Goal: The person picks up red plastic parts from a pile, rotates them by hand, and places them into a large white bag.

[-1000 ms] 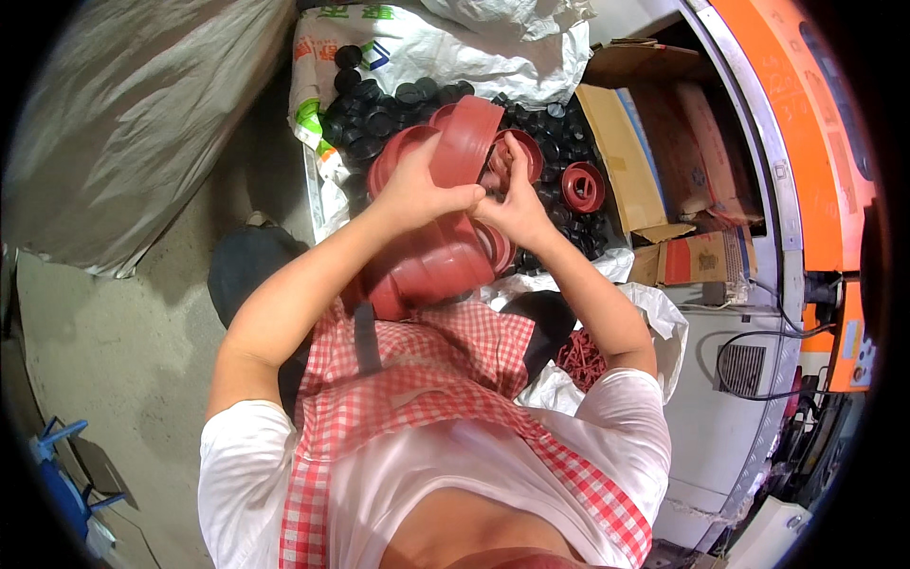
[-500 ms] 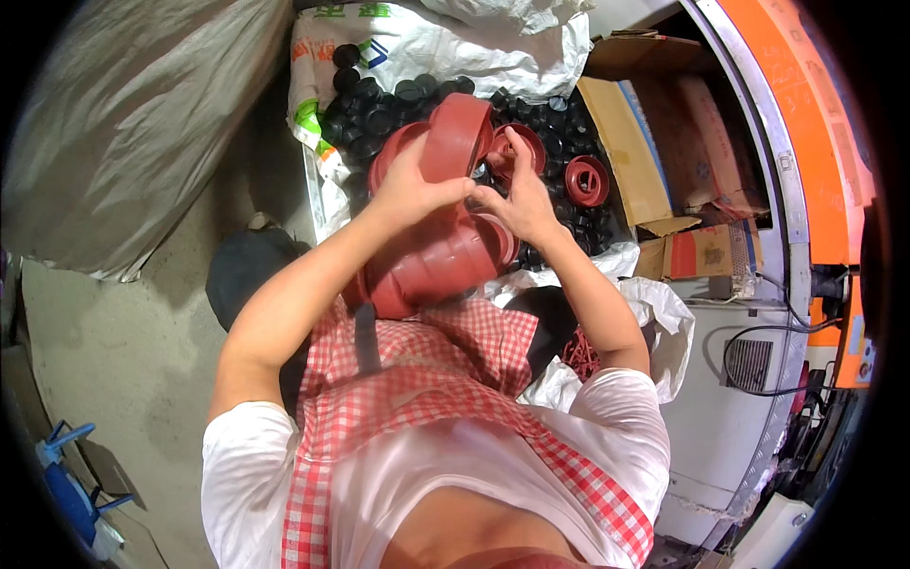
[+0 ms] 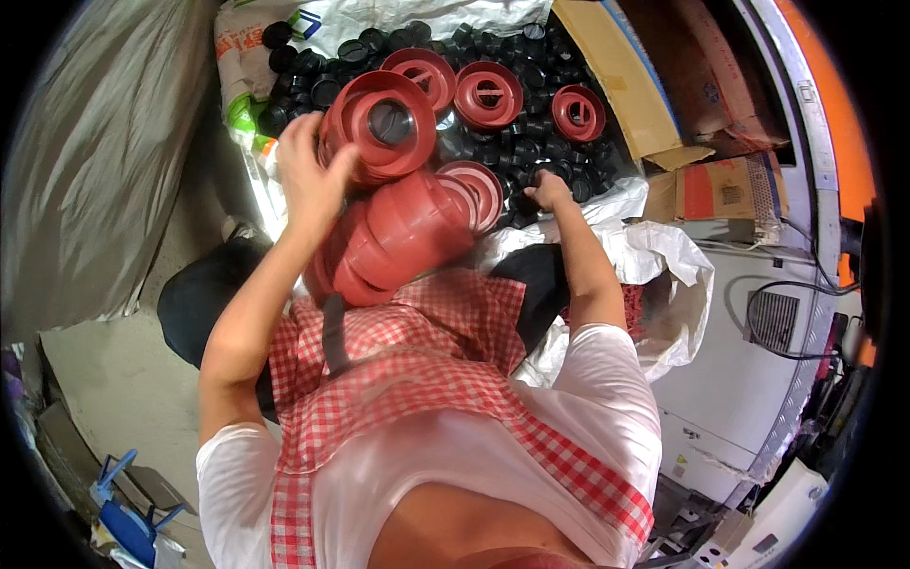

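My left hand [image 3: 313,175] grips a round, hollow red plastic part [image 3: 417,119] by its left side, its open face turned up with a dark disc showing inside. Against my lap lean several similar red parts [image 3: 403,228], nested into a stack, just below the held one. My right hand [image 3: 550,192] is at the near right of a heap of black round caps [image 3: 332,85], fingers pinched on what looks like one black cap [image 3: 547,171]; the fingertips are partly hidden.
Loose red parts [image 3: 488,95] lie on the black caps. A printed white sack [image 3: 379,21] lies under the heap's far side. Open cardboard boxes [image 3: 616,76] stand at the right, above a white cabinet [image 3: 701,370]. Another white sack [image 3: 697,256] sits by my right knee; a grey sheet [image 3: 104,142] hangs at left.
My hands have parted: the left keeps a red part and has shifted left, while the right has moved down to the black caps. The view has shifted, and more loose red parts show.
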Action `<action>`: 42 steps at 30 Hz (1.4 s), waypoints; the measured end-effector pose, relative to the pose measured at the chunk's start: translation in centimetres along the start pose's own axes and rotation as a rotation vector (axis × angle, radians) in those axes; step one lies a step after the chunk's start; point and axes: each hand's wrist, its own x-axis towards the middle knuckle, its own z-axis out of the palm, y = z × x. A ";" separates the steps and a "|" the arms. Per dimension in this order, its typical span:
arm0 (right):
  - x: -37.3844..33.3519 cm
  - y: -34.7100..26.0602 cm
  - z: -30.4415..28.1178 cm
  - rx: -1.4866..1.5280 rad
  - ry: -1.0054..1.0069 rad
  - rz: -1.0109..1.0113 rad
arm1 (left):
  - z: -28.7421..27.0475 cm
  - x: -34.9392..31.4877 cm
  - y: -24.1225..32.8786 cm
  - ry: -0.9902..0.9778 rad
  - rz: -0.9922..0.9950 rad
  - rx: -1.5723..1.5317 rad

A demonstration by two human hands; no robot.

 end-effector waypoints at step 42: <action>-22.9 -22.9 -11.6 0.180 0.539 -1.225 | -8.3 0.1 6.6 -0.824 -0.401 -1.511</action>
